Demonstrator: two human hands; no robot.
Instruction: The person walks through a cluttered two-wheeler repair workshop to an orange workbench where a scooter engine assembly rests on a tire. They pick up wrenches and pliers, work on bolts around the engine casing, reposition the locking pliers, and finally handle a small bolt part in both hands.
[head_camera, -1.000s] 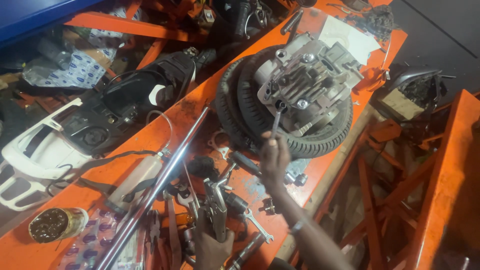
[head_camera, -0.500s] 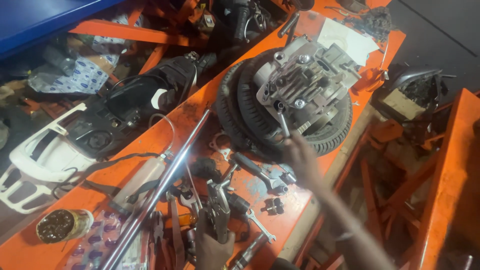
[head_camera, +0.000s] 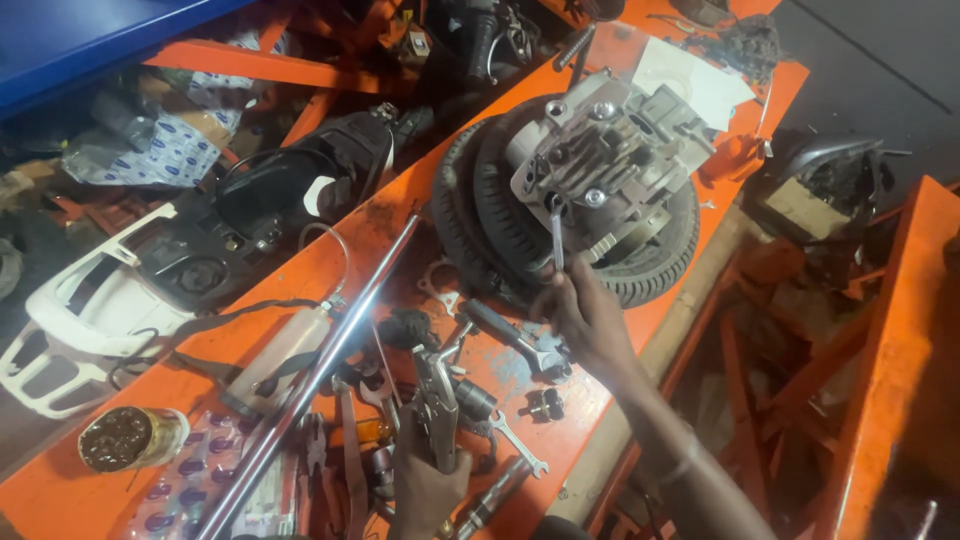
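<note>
Right hand (head_camera: 585, 318) risen, gripping spanner (head_camera: 556, 232) on engine (head_camera: 610, 155), left hand (head_camera: 425, 480) grasping pliers (head_camera: 437, 400) near table edge (head_camera: 620, 420)

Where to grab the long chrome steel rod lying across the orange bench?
Grip the long chrome steel rod mid-shaft, from above, fingers across its axis. It lies flat and diagonal on the orange bench; that stretch looks bare, while its lower end runs among pliers and a blister pack.
</note>
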